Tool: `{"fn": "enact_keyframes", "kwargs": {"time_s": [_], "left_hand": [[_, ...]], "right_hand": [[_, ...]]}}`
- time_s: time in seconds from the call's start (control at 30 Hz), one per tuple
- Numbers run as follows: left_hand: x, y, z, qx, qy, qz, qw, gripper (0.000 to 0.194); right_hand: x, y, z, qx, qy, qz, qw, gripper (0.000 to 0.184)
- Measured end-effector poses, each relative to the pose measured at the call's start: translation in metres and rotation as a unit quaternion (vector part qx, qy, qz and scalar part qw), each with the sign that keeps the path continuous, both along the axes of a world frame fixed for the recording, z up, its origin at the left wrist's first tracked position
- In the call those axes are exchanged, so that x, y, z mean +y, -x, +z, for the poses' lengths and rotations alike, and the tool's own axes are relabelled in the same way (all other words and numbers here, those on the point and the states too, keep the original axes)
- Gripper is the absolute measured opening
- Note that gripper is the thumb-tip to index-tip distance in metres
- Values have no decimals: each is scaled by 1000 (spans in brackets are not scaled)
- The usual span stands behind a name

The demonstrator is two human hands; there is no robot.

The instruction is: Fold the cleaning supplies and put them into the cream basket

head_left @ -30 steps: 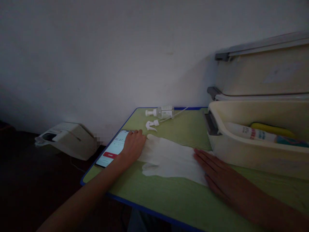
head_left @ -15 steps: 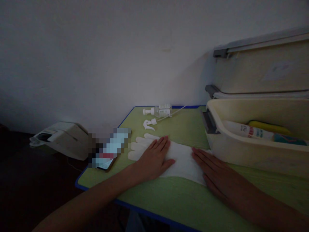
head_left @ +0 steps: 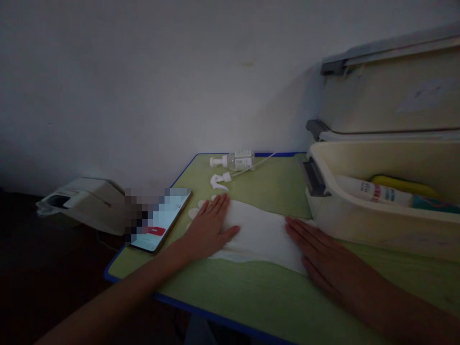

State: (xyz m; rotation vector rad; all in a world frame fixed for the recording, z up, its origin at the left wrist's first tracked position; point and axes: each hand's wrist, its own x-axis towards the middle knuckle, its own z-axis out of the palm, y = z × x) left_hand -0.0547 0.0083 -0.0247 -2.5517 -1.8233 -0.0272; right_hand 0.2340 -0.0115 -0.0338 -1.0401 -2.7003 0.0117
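Resting my left hand (head_left: 209, 230) and right hand (head_left: 325, 258) open and flat on the white glove (head_left: 259, 229), I judge it light, soft, best pinched at its right end.

You work in a dim, homelike room, marked by a green table (head_left: 258, 290), storage bin (head_left: 388, 230) and plain wall (head_left: 161, 86).
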Motion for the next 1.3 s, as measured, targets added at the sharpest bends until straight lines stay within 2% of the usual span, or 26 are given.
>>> {"fn": "enact_keyframes", "kwargs": {"time_s": [0.1,0.37,0.57,0.7,0.87,1.07,1.3], "left_hand": [[-1,-2,-1,28,-8,24,999,78],[-1,-5,1,44,-1,30,999,77],[0,-1,3,-51,-8,18,999,70],[-11,7,12,-130,-67,-35,989,61],[-43,21,25,-177,-124,-85,973,34],[-63,36,22,-124,-90,-175,973,19],[-62,41,20,-56,-147,-235,959,17]], "right_hand": [[-1,0,2,-3,-6,3,1000,52],[0,2,0,-5,3,-1,1000,52],[4,3,-3,-31,-18,0,999,52],[3,3,-1,-30,-21,2,999,50],[3,4,0,-36,-14,-1,999,50],[4,4,-2,-42,-19,-3,999,50],[3,4,0,-34,-19,2,999,49]]}}
